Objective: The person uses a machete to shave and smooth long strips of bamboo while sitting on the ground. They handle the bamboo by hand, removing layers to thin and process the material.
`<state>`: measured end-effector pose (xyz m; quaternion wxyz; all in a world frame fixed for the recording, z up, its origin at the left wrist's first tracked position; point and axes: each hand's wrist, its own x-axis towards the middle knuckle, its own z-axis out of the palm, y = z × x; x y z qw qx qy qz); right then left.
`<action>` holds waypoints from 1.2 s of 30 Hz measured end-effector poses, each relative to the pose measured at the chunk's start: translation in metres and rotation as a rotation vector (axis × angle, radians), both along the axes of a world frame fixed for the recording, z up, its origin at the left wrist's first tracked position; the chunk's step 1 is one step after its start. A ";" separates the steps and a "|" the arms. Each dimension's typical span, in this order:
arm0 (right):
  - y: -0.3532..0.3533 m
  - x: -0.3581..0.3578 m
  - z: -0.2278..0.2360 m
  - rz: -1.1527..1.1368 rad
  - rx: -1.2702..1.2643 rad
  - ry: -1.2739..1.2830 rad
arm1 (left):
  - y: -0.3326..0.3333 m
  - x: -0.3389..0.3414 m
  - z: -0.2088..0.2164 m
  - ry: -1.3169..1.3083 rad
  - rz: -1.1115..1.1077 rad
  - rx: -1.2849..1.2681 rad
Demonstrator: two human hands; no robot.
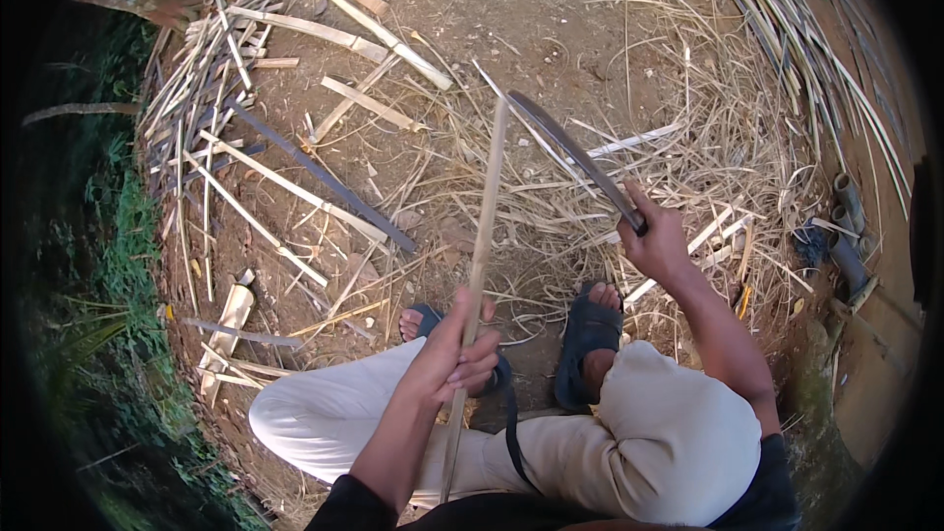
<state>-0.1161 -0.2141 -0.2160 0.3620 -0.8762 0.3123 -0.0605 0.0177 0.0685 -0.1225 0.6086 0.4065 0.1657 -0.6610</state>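
My left hand [460,349] is wrapped round a long, pale bamboo strip [484,216], which slants from over my lap to out ahead of my feet. In my right hand [657,236] is the handle of a machete [580,157] with a dark, slightly curved blade. The blade's tip points far left and lies close to the strip's far end; whether they touch I cannot tell. A thin, pale sliver [492,79] runs along the blade's left side. The strip's near end is hidden by my body.
A heap of split bamboo pieces [202,88] lies at the far left. Curled shavings [708,167] cover the ground ahead and right. Long bamboo strips [816,49] are stacked far right, with cut bamboo tubes [848,261] nearer. Green plants [128,334] border the left.
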 end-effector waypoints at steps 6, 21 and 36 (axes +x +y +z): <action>0.056 0.004 0.025 0.338 -0.284 -0.259 | -0.022 -0.008 0.000 -0.294 -0.132 0.042; 0.024 0.003 0.037 0.610 -0.517 -0.193 | -0.022 -0.024 -0.008 -0.003 -0.114 0.063; 0.053 -0.008 0.034 0.497 -0.393 -0.245 | -0.011 -0.009 -0.025 -0.013 -0.036 -0.161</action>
